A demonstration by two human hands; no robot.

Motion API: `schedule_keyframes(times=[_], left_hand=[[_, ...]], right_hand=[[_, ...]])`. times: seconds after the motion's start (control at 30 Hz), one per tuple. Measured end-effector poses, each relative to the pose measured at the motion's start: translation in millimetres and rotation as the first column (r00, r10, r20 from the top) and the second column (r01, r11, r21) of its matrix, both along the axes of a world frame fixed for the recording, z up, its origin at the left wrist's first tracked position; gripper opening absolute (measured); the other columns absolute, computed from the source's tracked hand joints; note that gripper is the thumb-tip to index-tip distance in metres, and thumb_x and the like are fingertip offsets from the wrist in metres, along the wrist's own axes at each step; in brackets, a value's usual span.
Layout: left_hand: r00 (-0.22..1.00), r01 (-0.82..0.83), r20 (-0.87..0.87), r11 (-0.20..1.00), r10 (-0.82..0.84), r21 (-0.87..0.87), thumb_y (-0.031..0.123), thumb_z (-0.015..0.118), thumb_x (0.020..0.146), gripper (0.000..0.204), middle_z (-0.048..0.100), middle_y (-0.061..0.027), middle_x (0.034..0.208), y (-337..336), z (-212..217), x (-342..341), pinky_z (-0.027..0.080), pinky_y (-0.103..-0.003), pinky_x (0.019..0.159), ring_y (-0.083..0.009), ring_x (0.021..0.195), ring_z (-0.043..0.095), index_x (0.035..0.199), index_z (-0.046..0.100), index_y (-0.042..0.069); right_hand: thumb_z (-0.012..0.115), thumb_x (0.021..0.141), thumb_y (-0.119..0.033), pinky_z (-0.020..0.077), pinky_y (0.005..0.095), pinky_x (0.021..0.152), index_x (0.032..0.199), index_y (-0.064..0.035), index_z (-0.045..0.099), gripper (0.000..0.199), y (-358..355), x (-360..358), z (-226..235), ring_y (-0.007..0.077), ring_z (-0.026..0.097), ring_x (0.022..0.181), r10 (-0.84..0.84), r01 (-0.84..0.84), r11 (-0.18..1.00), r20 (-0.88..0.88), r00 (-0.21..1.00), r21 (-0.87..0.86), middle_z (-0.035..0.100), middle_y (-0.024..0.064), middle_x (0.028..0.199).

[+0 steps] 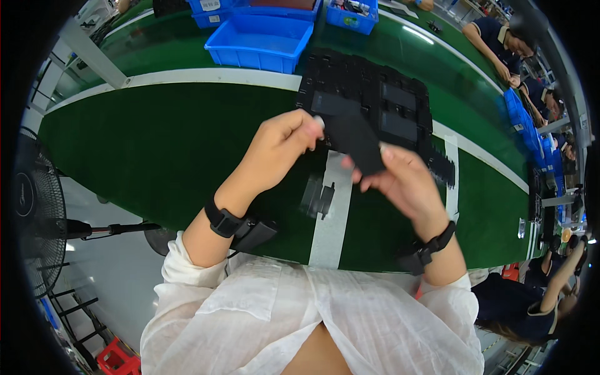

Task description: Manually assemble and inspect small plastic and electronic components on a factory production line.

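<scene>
While both hands are raised above the green desk (156, 144), we hold one flat black rectangular part (355, 140) between them: the left hand (278, 150) pinches its upper left corner with thumb and fingers (310, 128) closed on it, and the right hand (406, 181) grips its lower right end, fingers curled around the edge. The part is tilted, clear of the desk surface and just in front of the black moulded tray (375, 100) that lies beyond the hands. We judge this to be the handling or inspection step, with the part lifted and not yet seated anywhere. A smaller black piece (320, 197) lies on the white strip (331, 225) below the hands. Blue bins (262, 40) stand well behind the tray. The next move would call for keeping both grips firm while aligning the part squarely with whichever recess or mating piece receives it; the pictures do not show which.
</scene>
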State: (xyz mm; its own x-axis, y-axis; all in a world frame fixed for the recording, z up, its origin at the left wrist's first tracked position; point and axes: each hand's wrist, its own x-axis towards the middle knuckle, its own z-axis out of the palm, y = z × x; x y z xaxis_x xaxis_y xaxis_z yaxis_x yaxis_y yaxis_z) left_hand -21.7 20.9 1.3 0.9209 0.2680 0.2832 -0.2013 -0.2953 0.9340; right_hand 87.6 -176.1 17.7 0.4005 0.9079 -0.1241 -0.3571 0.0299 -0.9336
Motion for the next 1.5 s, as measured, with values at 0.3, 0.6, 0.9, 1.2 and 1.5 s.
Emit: schedule_keyframes(times=[0.3, 0.6, 0.9, 1.2, 1.5], left_hand=[[0.954, 0.287, -0.12, 0.72, -0.275, 0.632, 0.032, 0.08, 0.059, 0.055, 0.046, -0.0065, 0.096, -4.5, -34.0, -15.5, 0.033, -0.032, 0.078, -0.0242, 0.092, 0.043, 0.101, 0.053, 0.008], [0.955, 0.277, -0.094, 0.731, -0.282, 0.624, 0.029, 0.079, 0.062, 0.051, 0.046, -0.0053, 0.095, -3.6, -40.8, -13.4, 0.033, -0.032, 0.077, -0.023, 0.091, 0.044, 0.097, 0.05, 0.007], [0.934, 0.33, -0.26, 0.87, -0.245, 0.366, 0.021, 0.077, 0.067, 0.049, 0.058, -0.0083, 0.089, -5.3, -35.8, -12.9, 0.038, -0.033, 0.08, -0.0243, 0.077, 0.056, 0.103, 0.046, 0.006], [0.958, 0.241, -0.111, 0.951, -0.265, -0.192, 0.005, 0.073, 0.072, 0.064, 0.058, -0.0044, 0.085, -10.2, -25.2, -8.3, 0.044, -0.026, 0.074, -0.0112, 0.083, 0.057, 0.125, 0.036, 0.005], [0.972, 0.21, 0.005, 0.866, -0.233, -0.453, -0.001, 0.065, 0.078, 0.051, 0.057, -0.0015, 0.072, -0.7, -23.8, -4.1, 0.043, -0.022, 0.066, -0.0078, 0.069, 0.055, 0.122, 0.04, 0.003]], right_hand=[[0.07, 0.074, -0.017, 0.0458, 0.033, 0.085, 0.113, -0.004, 0.06, 0.042, 83.2, 112.7, -3.4, 0.0293, 0.058, 0.099, 0.032, 0.339, 0.939, 0.996, 0.079, -0.057, 0.06, 0.0157, 0.112], [0.073, 0.072, -0.021, 0.04, 0.0364, 0.094, 0.114, -0.0049, 0.06, 0.047, 95.1, 126.6, -12.0, 0.03, 0.052, 0.109, 0.131, 0.34, 0.925, 0.983, 0.128, -0.167, 0.058, 0.0166, 0.115], [0.066, 0.077, -0.012, 0.0444, 0.0221, 0.047, 0.082, -0.0002, 0.064, 0.012, 52.8, 49.5, 28.3, 0.0086, 0.059, 0.059, 0.106, 0.248, 0.891, 0.707, 0.699, -0.379, 0.064, 0.0038, 0.071], [0.065, 0.078, -0.001, 0.0422, 0.0179, 0.046, 0.084, -0.0018, 0.054, 0.013, 26.3, -11.7, -0.7, 0.0075, 0.058, 0.059, -0.163, 0.232, 0.947, 0.292, 0.942, -0.222, 0.06, 0.0029, 0.072], [0.069, 0.078, -0.006, 0.0405, 0.0195, 0.046, 0.084, -0.003, 0.051, 0.019, 32.1, -18.7, 4.1, 0.008, 0.057, 0.055, -0.158, 0.277, 0.936, 0.446, 0.881, -0.216, 0.06, 0.003, 0.069]])
